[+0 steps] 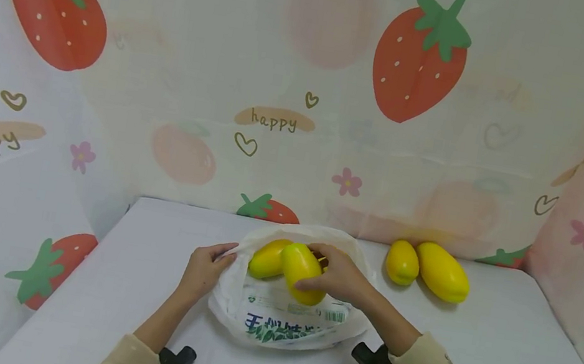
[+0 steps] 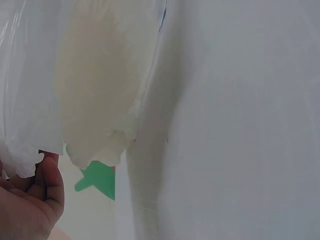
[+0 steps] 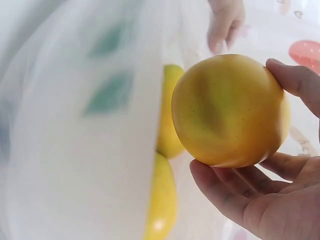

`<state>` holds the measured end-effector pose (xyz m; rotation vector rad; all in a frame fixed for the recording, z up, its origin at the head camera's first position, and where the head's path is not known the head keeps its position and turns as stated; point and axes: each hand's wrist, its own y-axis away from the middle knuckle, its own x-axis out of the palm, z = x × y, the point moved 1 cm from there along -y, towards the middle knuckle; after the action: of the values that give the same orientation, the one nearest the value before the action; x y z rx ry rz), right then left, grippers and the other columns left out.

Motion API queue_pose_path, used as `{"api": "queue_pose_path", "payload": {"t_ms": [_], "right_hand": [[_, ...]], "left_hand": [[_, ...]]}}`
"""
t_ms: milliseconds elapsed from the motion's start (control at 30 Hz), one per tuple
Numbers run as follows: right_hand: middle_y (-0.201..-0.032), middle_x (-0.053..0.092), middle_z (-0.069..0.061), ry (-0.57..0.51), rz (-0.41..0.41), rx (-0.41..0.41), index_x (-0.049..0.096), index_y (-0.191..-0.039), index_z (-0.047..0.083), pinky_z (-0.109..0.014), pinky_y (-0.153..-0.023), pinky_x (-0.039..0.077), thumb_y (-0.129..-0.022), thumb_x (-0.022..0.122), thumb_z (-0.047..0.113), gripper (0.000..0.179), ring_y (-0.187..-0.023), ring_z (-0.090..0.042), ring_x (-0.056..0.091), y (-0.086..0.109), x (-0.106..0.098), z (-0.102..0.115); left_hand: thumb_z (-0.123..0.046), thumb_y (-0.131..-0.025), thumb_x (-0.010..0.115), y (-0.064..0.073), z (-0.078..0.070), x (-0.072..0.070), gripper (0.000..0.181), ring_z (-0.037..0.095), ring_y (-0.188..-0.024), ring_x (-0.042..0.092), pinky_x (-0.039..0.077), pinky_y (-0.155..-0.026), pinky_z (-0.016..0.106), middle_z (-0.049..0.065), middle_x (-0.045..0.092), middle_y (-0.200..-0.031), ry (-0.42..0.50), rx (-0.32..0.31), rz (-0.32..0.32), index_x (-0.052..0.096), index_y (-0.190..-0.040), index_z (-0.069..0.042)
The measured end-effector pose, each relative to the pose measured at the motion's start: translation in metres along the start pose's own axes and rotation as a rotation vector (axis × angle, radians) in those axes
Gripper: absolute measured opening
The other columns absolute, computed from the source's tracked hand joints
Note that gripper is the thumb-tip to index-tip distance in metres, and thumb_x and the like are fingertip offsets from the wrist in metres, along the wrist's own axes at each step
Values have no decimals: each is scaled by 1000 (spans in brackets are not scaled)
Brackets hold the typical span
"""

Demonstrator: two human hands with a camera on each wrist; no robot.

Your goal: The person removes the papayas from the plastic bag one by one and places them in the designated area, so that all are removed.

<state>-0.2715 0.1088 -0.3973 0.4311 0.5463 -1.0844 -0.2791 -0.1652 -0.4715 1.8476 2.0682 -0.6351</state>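
A white plastic bag (image 1: 228, 308) with printed writing and green leaves lies with its mouth open. At its left rim, my left hand (image 1: 202, 269) pinches the plastic between thumb and fingers. My right hand (image 1: 337, 275) grips a yellow papaya (image 1: 301, 274) over the bag's mouth, thumb on one side and fingers on the other. Just behind it, another yellow papaya (image 1: 266, 260) lies in the bag. The right wrist view shows two yellow fruits (image 3: 162, 200) end to end past the plastic; in the head view one is mostly hidden behind my right hand.
Two more yellow papayas (image 1: 443, 272) lie side by side at the back right of the white table (image 1: 481, 355). A cloth backdrop (image 1: 222, 39) printed with strawberries and hearts rises behind and at both sides. Black wrist mounts (image 1: 370, 357) stick out below the sleeves.
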Motion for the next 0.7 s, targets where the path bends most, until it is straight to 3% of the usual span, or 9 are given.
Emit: {"api": "queue_pose_path", "payload": {"t_ms": [400,700], "right_hand": [[-125,58,-10,102,-21,32,48,-139,7,-37,-91,58,-74,83,31,77,-106,-25,56,3,-28,-1],[-127,58,-15,161,-52,-10,46,-140,3,-37,-90,57,-75,82,33,80,-106,-27,55,8,-46,-3]], "left_hand": [[-15,-96,60,0,0,2,32,33,-131,53,43,-110,45,16,63,-131,-2,-8,-1,64,-126,-4],[-16,-96,60,-1,-2,2,33,33,-130,54,43,-109,45,16,63,-132,2,-6,4,64,-126,-5]]}}
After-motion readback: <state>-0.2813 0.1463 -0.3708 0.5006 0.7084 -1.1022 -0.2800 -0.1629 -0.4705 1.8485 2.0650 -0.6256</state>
